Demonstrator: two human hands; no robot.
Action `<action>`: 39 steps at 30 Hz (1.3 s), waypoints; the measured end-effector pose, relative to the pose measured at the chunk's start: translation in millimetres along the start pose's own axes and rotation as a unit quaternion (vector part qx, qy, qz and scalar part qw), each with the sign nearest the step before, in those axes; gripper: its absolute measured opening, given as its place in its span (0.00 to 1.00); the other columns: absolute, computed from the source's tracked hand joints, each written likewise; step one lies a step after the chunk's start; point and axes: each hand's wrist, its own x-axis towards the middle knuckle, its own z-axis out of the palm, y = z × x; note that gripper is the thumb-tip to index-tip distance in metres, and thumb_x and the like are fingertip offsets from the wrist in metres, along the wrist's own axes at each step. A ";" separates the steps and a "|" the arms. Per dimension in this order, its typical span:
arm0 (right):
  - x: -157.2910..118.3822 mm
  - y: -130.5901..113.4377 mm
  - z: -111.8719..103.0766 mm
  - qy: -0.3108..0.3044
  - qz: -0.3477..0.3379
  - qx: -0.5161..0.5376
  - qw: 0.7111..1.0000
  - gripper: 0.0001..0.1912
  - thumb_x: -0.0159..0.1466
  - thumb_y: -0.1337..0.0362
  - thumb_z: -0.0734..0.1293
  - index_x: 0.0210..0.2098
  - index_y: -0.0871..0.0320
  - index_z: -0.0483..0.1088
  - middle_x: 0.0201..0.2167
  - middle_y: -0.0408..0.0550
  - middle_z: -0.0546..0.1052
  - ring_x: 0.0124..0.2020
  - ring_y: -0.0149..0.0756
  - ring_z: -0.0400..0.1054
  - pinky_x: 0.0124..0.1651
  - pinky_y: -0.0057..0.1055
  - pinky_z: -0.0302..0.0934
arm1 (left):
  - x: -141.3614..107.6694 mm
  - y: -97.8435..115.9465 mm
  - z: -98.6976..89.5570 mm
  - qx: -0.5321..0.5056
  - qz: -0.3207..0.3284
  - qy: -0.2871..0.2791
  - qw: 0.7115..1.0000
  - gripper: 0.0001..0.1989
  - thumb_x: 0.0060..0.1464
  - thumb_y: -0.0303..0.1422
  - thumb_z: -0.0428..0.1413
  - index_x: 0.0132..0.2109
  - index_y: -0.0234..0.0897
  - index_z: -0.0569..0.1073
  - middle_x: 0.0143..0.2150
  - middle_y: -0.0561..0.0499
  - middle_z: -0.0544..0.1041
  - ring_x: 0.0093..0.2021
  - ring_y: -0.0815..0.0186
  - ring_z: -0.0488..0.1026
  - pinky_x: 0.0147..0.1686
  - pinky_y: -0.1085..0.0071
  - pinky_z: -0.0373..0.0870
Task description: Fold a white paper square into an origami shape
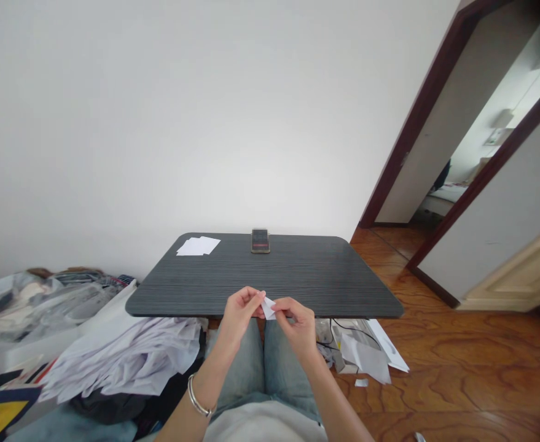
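Observation:
A small piece of white paper [268,309], which looks folded, is held between both hands at the near edge of the dark table [316,276]. My left hand [242,307] pinches its left side between thumb and fingers. On the other side, my right hand [296,318] grips the paper with thumb and forefinger. The fingers cover part of the paper, so its full shape is hidden. Farther back on the left of the tabletop lie several flat white sheets of paper [198,246].
A phone [260,240] stands at the table's back edge against the wall. Piled clothes and plastic bags [126,362] lie at the left. Papers and cables [366,356] sit on the wooden floor [472,368] at the right, with a doorway beyond.

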 end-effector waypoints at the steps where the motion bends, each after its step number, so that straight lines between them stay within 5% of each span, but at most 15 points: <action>1: 0.1 -0.4 0.0 -0.003 0.003 -0.001 1.000 0.09 0.55 0.73 0.61 0.28 0.57 0.71 0.27 0.45 0.76 0.28 0.33 0.70 0.30 0.26 0.64 | 0.7 -0.3 -0.4 0.003 -0.003 0.001 1.000 0.13 0.42 0.38 0.61 0.25 0.32 0.68 0.20 0.55 0.70 0.20 0.74 0.66 0.23 0.77 0.65; 12: -1.4 0.9 2.2 0.000 0.092 0.081 0.993 0.05 0.58 0.66 0.62 0.28 0.57 0.69 0.25 0.46 0.74 0.28 0.34 0.70 0.32 0.28 0.64 | 2.9 -0.8 -3.9 0.018 -0.005 -0.004 1.000 0.11 0.42 0.36 0.61 0.24 0.31 0.71 0.20 0.54 0.71 0.20 0.74 0.66 0.24 0.77 0.65; 17: 3.1 -9.9 0.2 0.000 0.184 0.219 0.958 0.12 0.61 0.56 0.60 0.39 0.56 0.66 0.26 0.45 0.74 0.26 0.34 0.70 0.31 0.30 0.66 | 4.8 3.8 -5.4 0.055 0.027 0.006 0.998 0.11 0.42 0.36 0.61 0.25 0.31 0.71 0.20 0.54 0.71 0.20 0.73 0.66 0.24 0.76 0.65; 21: 8.7 -11.2 0.6 -0.031 0.243 0.226 0.943 0.16 0.57 0.51 0.64 0.29 0.58 0.70 0.22 0.44 0.72 0.24 0.34 0.68 0.27 0.30 0.67 | 6.4 5.9 -6.5 0.082 0.053 -0.011 0.995 0.11 0.43 0.37 0.60 0.25 0.31 0.72 0.21 0.54 0.71 0.21 0.72 0.66 0.24 0.76 0.65; 31: 10.7 -6.0 1.8 -0.019 0.209 0.135 0.968 0.16 0.56 0.52 0.65 0.22 0.59 0.69 0.17 0.41 0.68 0.20 0.30 0.62 0.24 0.25 0.61 | 8.9 5.2 -8.2 0.112 0.064 -0.029 0.991 0.11 0.45 0.37 0.59 0.26 0.32 0.72 0.19 0.54 0.70 0.20 0.72 0.66 0.23 0.76 0.65; 39: 14.9 -8.2 -0.1 -0.053 0.239 0.181 0.952 0.16 0.54 0.52 0.67 0.22 0.59 0.69 0.18 0.42 0.70 0.21 0.30 0.63 0.23 0.25 0.61 | 9.5 9.1 -7.0 0.130 0.061 -0.040 0.989 0.12 0.44 0.38 0.59 0.25 0.32 0.72 0.17 0.55 0.69 0.18 0.73 0.65 0.20 0.77 0.64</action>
